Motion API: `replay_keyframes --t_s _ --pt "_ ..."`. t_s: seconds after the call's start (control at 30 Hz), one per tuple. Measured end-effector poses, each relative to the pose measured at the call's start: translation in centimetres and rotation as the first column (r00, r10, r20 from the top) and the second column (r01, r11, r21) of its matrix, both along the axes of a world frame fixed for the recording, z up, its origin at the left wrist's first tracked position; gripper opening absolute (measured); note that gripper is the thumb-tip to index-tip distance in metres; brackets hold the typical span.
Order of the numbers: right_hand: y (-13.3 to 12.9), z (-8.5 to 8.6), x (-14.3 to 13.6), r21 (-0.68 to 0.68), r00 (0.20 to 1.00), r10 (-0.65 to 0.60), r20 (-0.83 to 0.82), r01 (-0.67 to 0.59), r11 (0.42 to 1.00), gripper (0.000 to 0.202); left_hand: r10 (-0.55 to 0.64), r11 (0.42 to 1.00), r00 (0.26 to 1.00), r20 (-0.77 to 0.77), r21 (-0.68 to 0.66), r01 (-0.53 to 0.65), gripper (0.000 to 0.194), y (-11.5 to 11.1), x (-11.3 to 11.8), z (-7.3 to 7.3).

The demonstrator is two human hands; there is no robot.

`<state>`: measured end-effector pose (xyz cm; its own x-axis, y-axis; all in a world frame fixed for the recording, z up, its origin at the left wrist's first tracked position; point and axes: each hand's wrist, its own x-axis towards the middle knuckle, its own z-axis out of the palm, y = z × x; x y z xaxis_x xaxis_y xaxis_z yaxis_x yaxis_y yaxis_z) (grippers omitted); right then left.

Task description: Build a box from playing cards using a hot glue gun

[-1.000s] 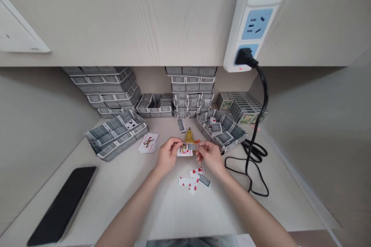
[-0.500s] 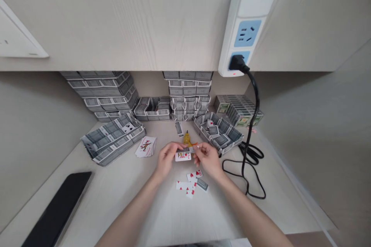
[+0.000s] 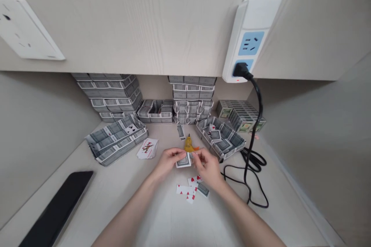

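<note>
Between my two hands is a playing card (image 3: 183, 161), its grey patterned back toward me. My left hand (image 3: 168, 161) pinches it at the left edge with thumb and fingers. At its right edge my right hand (image 3: 206, 165) is closed with the fingertips together on a card; whether it is the same card or a second one I cannot tell. Just beyond my fingers is a small yellow figure (image 3: 189, 145) with an orange part. Below my hands lie several loose cards (image 3: 185, 190), red suits up, beside a grey-backed folded card (image 3: 203, 189).
Left is a tray made of cards (image 3: 116, 141), near a joker-topped pile (image 3: 147, 149) and a black slab (image 3: 58, 208). Right is another card tray (image 3: 234, 142), with a black cable (image 3: 257, 104) from the power strip (image 3: 246, 38). Card-built stacks (image 3: 193, 102) stand behind.
The printed face of a jack card showed between my hands before; now a grey card back shows there. The whole view has shifted slightly.
</note>
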<state>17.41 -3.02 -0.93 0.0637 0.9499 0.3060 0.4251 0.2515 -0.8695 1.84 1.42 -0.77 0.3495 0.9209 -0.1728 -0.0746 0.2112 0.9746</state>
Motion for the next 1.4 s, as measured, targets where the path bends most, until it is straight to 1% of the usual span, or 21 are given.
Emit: replay_keyframes --t_s 0.1,0.23,0.43,0.7,0.77,0.93,1.03,1.1,1.13,1.23,1.3,1.4 --pt "-0.3 0.2 -0.2 0.023 0.999 0.024 0.032 -0.025 0.999 0.021 -0.038 0.998 0.998 -0.05 0.051 0.041 0.023 0.2 -0.4 0.4" --pt "-0.6 0.3 -0.3 0.033 0.997 0.046 0.068 -0.048 0.998 0.018 -0.1 0.987 0.985 -0.138 0.115 0.116 0.022 0.2 -0.9 0.7" --pt "-0.6 0.2 -0.2 0.014 0.996 0.059 0.067 -0.06 0.998 0.016 -0.143 0.966 0.972 -0.188 0.185 0.178 0.022 -0.1 -0.7 0.3" --pt "-0.4 0.0 0.0 0.037 0.995 0.081 0.05 -0.083 0.996 0.015 -0.233 0.948 0.942 -0.243 0.161 0.276 0.027 -0.5 -0.5 0.3" --pt "-0.3 -0.2 0.0 0.046 0.995 0.092 0.032 -0.093 0.995 0.015 -0.223 0.946 0.945 -0.241 0.183 0.269 0.029 -0.6 -0.3 0.2" --pt "0.2 -0.8 0.2 0.018 0.996 0.079 -0.048 -0.078 0.997 0.02 -0.148 0.954 0.967 -0.209 0.226 0.195 0.031 -1.1 0.5 -0.3" --pt "0.8 -0.9 0.4 -0.029 0.989 0.021 -0.147 -0.026 0.999 0.026 -0.099 0.966 0.983 -0.153 0.223 0.132 0.031 -1.2 0.9 -0.5" --pt "1.1 -0.8 0.7 -0.06 0.98 0.01 -0.198 -0.023 0.998 0.028 -0.053 0.975 0.994 -0.095 0.212 0.072 0.031 -1.1 0.9 -0.5" --pt "1.2 -0.7 0.7 -0.079 0.975 0.031 -0.22 -0.049 0.996 0.028 -0.028 0.977 0.997 -0.068 0.209 0.042 0.031 -1.1 0.9 -0.4" --pt "1.2 -0.5 0.8 -0.168 0.937 0.156 -0.312 -0.216 0.962 0.031 0.023 0.976 0.999 -0.04 0.217 -0.014 0.031 -1.1 0.8 -0.3" --pt "1.0 -0.4 0.7 -0.207 0.903 0.197 -0.382 -0.292 0.934 0.033 0.011 0.977 0.998 -0.062 0.215 0.003 0.033 -1.2 0.8 -0.1" --pt "0.9 -0.2 0.4 -0.217 0.871 0.202 -0.447 -0.324 0.921 0.034 -0.053 0.975 0.995 -0.08 0.212 0.069 0.035 -1.4 1.0 0.1"
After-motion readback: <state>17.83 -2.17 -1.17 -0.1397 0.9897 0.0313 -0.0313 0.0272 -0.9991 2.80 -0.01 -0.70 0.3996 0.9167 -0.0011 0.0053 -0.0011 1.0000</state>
